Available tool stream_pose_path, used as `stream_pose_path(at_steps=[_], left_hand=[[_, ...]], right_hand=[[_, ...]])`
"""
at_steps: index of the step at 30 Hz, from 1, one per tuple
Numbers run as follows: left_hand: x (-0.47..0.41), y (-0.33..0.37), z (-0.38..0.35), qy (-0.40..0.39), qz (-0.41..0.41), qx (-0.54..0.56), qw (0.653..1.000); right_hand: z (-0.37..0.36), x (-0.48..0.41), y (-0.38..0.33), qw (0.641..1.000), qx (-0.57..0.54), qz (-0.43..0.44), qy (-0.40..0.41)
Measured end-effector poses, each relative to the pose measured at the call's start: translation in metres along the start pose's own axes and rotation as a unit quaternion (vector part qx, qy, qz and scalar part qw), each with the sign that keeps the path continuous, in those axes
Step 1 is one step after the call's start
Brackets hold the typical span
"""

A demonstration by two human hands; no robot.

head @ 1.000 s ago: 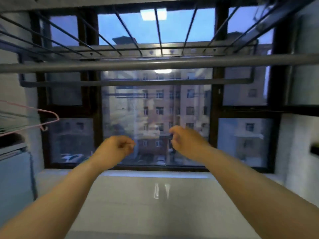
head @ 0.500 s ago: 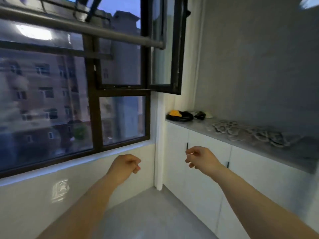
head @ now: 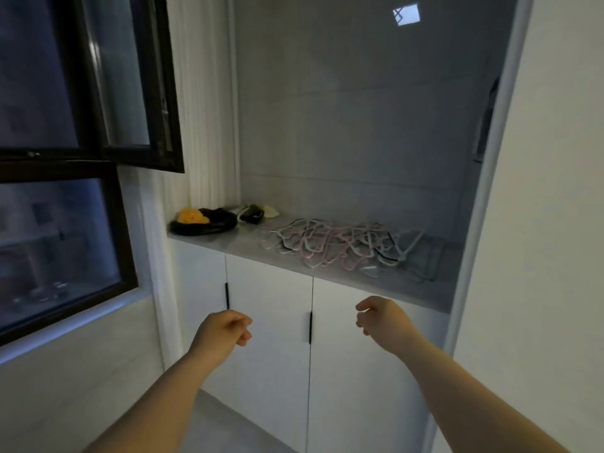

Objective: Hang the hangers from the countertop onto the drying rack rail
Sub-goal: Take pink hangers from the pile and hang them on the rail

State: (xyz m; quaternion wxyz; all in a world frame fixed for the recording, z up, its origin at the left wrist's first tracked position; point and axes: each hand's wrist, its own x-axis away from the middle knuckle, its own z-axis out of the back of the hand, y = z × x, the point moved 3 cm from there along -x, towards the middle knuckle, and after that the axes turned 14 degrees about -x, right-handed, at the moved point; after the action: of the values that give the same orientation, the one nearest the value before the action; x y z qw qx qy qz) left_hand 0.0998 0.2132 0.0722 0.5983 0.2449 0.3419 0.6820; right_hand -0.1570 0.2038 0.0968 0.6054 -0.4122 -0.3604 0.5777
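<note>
Head view: a tangled pile of pink, white and grey hangers point(head: 340, 245) lies on the tabletop point(head: 243, 245), above and well beyond both grips. The left grip point(head: 224, 331) and right grip point(head: 380, 318) hover loosely curled, holding nothing, before white cabinet doors point(head: 268, 322).

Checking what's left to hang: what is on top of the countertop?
On the countertop lies a pile of pink, white and grey hangers, with a black item bearing a yellow thing at the left end. Hangers buried in the pile cannot be counted.
</note>
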Motion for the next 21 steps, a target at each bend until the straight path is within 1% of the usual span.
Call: stream_pose_path(at_steps=[3, 10, 14, 18, 21], left_hand=[[-0.053, 0.01, -0.024, -0.016, -0.01, -0.019, 1.0], [-0.146, 0.018, -0.091, -0.057, -0.009, -0.045, 0.997], [-0.196, 0.018, -0.115, -0.057, 0.021, -0.042, 0.997], [-0.246, 0.021, -0.126, -0.019, 0.068, -0.033, 0.997], [-0.28, 0.032, -0.135, 0.03, 0.081, -0.064, 0.994]], right_hand=[[0.006, -0.04, 0.011, 0.998, 0.055, 0.001, 0.013], [0.012, -0.127, 0.057, 0.986, 0.165, -0.033, -0.001], [0.011, -0.202, 0.066, 0.981, 0.195, 0.019, 0.0], [0.004, -0.273, 0.074, 0.978, 0.192, 0.078, -0.02], [-0.003, -0.308, 0.078, 0.954, 0.265, 0.133, -0.051]])
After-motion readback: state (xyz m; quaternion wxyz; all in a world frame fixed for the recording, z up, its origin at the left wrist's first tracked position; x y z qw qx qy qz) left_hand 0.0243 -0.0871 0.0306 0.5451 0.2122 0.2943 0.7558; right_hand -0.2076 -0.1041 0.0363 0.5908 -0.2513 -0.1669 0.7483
